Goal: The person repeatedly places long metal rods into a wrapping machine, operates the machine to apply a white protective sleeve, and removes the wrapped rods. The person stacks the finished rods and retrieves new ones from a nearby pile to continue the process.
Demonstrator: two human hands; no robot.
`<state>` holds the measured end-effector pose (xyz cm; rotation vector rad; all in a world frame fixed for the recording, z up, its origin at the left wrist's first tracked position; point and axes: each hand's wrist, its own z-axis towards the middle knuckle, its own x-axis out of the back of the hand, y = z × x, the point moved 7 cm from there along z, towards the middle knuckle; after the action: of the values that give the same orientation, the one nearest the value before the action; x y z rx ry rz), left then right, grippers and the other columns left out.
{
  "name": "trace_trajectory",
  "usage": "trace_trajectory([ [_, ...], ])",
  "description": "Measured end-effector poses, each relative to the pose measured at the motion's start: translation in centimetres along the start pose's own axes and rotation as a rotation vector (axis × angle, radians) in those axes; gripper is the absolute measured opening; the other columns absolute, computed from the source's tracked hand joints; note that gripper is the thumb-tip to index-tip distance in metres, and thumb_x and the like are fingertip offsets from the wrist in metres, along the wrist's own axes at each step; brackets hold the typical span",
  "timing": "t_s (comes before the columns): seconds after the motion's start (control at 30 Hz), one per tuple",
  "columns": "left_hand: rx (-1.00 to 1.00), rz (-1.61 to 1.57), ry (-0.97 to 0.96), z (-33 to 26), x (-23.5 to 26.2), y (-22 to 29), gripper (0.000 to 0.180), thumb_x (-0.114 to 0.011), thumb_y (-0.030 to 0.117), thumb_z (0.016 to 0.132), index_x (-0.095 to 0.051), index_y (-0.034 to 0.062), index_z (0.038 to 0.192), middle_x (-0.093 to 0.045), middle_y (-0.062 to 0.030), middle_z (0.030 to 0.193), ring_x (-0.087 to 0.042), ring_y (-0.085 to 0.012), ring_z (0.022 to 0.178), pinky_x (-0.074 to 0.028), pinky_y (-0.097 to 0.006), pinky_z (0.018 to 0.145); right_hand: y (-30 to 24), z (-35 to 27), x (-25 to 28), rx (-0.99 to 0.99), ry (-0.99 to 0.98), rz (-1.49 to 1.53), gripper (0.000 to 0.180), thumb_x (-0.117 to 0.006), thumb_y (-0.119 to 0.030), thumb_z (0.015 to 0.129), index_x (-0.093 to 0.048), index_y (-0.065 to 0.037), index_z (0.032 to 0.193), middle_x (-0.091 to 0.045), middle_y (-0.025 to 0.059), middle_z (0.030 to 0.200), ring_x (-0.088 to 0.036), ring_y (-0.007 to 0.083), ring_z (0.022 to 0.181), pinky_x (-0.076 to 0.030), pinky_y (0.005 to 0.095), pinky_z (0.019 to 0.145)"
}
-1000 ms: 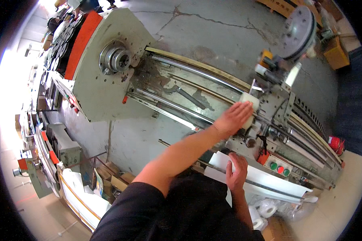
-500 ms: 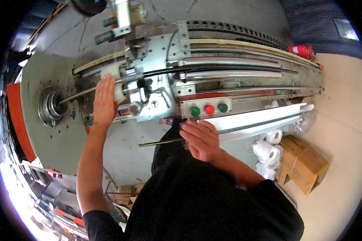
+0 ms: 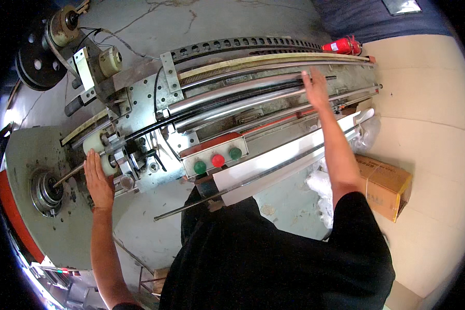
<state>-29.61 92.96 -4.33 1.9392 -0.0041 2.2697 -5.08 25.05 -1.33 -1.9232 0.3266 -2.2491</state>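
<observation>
Two hands are spread wide: your left hand [image 3: 98, 181] lies flat, fingers loose, against the cream plastic roller [image 3: 101, 150] beside the round steel spindle [image 3: 46, 188]; your right hand [image 3: 315, 89], open, grasping nothing, presses the long polished steel rails [image 3: 232, 101]. A carriage starting could pinch either.

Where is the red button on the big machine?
In the head view, the red button sits near the middle, on a small panel at the machine's near edge, between two green buttons, just above the white strip.
</observation>
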Motion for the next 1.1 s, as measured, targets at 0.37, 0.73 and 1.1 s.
trace_trajectory([
  [0.37, 0.244, -0.047, 0.069, -0.6, 3.2, -2.5, 0.094, -0.082, 0.004, 0.068, -0.035, 0.0051, 0.149, -0.048, -0.0183, 0.146, -0.045, -0.0385, 0.135, -0.026, -0.056, 0.119, 6.9, 2.7, -3.8, 0.091, -0.192, -0.152, 0.072, -0.039, -0.055, 0.103, -0.046, 0.001, 0.147, -0.043, 0.0229, 0.153, -0.034, 0.0381, 0.145, -0.023, 0.0433, 0.121],
  [0.73, 0.242, 0.027, -0.233, 0.3, 0.6, -11.2, 0.051, -0.081, 0.015, 0.070, -0.061, 0.0100, 0.117, -0.067, -0.0147, 0.111, -0.059, -0.0367, 0.114, -0.039, -0.048, 0.109, 5.5, 2.7, -3.7, 0.086, -0.272, -0.167, 0.070, -0.031, -0.055, 0.105, -0.040, -0.004, 0.152, -0.038, 0.0201, 0.157, -0.027, 0.0346, 0.149, -0.014, 0.0434, 0.125],
  [1.1, 0.257, 0.019, -0.208, -1.5, 1.7, -15.0, 0.049, -0.081, 0.015, 0.069, -0.061, 0.0101, 0.113, -0.067, -0.0150, 0.105, -0.060, -0.0378, 0.106, -0.044, -0.048, 0.097, 1.9, 1.1, -3.7, 0.156, -0.233, -0.204, 0.068, -0.028, -0.052, 0.107, -0.036, -0.004, 0.154, -0.036, 0.0197, 0.158, -0.028, 0.0347, 0.149, -0.013, 0.0439, 0.125],
])
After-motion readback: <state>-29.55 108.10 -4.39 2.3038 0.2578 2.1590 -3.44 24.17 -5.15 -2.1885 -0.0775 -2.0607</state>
